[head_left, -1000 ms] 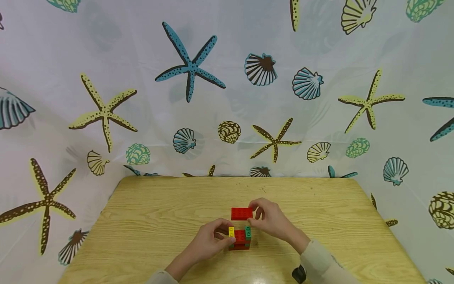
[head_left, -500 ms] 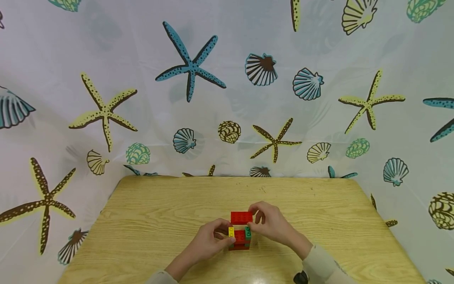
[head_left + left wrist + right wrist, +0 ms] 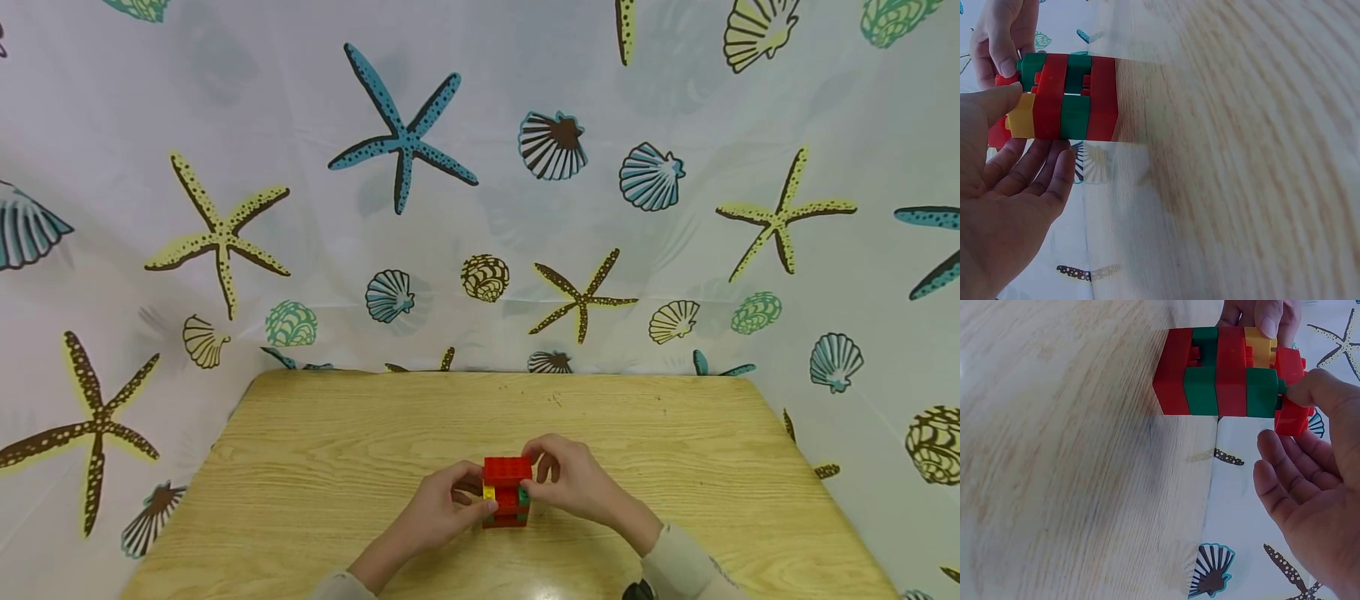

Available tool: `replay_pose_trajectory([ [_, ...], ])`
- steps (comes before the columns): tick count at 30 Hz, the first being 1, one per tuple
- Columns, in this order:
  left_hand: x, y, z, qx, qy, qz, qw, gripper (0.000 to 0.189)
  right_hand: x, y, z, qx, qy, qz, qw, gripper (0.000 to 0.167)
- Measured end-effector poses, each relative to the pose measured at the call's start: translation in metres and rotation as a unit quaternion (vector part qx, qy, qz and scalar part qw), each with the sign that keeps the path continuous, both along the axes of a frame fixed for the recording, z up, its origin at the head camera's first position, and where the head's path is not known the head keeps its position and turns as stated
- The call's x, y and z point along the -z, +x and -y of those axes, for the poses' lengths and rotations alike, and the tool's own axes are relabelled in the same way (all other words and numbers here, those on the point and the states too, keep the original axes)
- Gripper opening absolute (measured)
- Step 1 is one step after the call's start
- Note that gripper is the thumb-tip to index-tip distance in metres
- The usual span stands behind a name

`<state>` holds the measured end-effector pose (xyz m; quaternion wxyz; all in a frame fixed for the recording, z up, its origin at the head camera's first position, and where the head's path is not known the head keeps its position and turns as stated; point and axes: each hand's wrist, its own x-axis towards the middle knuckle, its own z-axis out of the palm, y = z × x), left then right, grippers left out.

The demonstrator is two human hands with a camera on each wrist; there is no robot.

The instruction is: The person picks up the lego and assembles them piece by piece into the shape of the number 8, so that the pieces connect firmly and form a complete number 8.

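A tower of toy building bricks stands upright on the wooden table, its lowest layer a red brick (image 3: 1102, 100). Over that come two green bricks (image 3: 1200, 392), another red brick (image 3: 1231, 375), then a yellow brick (image 3: 1021, 119) on the left and a green brick (image 3: 1262, 392) on the right. My left hand (image 3: 446, 507) grips the tower at the yellow brick, thumb in front and fingers behind. Between thumb and fingers, my right hand (image 3: 570, 477) pinches the right end of a loose red brick (image 3: 507, 469), studs up, right at the tops of the yellow and green bricks.
The wooden table (image 3: 360, 417) reaches back to a hanging curtain (image 3: 480, 183) printed with starfish and shells, which also closes off both sides. A dark object (image 3: 639, 591) shows beside the right sleeve (image 3: 686, 562) at the bottom edge.
My right hand has brought the loose red brick down and toward me, from behind the tower to its top. The left hand and the tower have stayed in place.
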<state>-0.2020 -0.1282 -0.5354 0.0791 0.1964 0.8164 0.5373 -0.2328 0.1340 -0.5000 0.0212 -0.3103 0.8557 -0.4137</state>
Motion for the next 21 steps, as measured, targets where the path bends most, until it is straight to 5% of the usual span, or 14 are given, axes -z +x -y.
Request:
replay_pose_trajectory([
  [21,0.0019,0.0006,0.0005,0.004,-0.002,-0.017,0.9999,0.034,-0.0031,0.0034,-0.0016,-0.028,0.015,0.019,0.9993,0.023],
])
